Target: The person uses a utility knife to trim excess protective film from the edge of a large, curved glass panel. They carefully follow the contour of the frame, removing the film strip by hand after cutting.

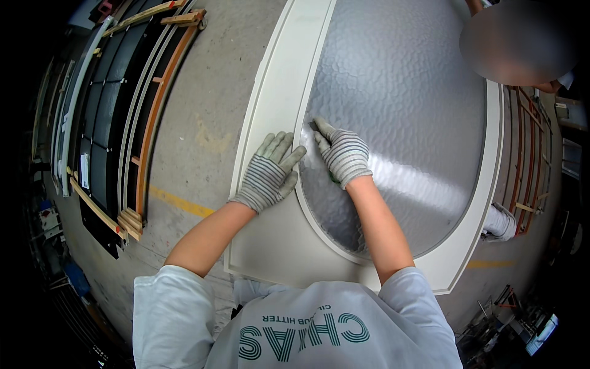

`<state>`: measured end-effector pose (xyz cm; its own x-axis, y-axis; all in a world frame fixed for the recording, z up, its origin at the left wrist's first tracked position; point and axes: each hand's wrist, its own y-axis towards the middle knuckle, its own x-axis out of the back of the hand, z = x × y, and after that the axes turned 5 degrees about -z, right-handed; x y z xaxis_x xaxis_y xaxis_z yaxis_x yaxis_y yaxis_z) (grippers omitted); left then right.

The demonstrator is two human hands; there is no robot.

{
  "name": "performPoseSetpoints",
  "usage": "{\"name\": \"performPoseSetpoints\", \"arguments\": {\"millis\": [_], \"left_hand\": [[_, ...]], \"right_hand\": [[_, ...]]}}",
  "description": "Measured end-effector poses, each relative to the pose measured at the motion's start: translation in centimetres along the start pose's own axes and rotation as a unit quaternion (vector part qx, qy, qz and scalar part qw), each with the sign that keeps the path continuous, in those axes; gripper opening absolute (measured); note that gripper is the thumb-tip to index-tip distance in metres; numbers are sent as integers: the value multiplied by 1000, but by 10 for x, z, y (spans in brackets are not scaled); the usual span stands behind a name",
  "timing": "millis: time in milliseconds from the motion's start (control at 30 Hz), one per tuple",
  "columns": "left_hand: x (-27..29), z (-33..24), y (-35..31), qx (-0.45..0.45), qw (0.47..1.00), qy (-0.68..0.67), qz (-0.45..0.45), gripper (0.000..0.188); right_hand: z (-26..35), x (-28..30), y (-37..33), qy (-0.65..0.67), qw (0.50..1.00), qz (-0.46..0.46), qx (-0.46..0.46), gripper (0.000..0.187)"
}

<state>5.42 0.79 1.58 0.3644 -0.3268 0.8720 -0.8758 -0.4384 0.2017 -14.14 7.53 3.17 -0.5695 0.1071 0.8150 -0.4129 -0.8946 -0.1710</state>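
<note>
Left hand (265, 175) flat, fingers spread, on frame (276, 240) left of pane (412, 117). Right hand (345, 154), over pane's left edge, index extended, grips mostly hidden tool (334, 178).

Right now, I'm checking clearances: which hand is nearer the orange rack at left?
The left hand, on the pale frame right of the orange rack; the right hand is farther off, over the textured pane.

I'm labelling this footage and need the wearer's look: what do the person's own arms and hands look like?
The left hand and right hand wear pale grey knit gloves with dark stripes across the backs and plainer, smudged fingers. The forearms are bare, below short, loose, pale sleeves.
</note>
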Motion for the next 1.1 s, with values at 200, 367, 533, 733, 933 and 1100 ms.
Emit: {"name": "performPoseSetpoints", "arguments": {"millis": [200, 367, 533, 733, 933, 1100], "left_hand": [[0, 0, 0, 2, 1000, -5, 4, 59], [-2, 0, -2, 3, 1000, -2, 5, 60], [-2, 2, -2, -2, 1000, -1, 0, 61], [-3, 1, -1, -5, 1000, 1, -2, 61], [-1, 0, -1, 1, 1000, 4, -1, 60], [-1, -1, 0, -1, 1000, 4, -1, 59]], "right_hand": [[16, 14, 2, -17, 998, 49, -45, 43], [15, 10, 1, -36, 998, 45, -39, 43], [13, 7, 1, -19, 1000, 20, -10, 42], [15, 8, 1, -65, 997, 33, -8, 43], [7, 3, -1, -45, 999, 0, -6, 42], [9, 4, 0, -49, 999, 14, -1, 41]]}}
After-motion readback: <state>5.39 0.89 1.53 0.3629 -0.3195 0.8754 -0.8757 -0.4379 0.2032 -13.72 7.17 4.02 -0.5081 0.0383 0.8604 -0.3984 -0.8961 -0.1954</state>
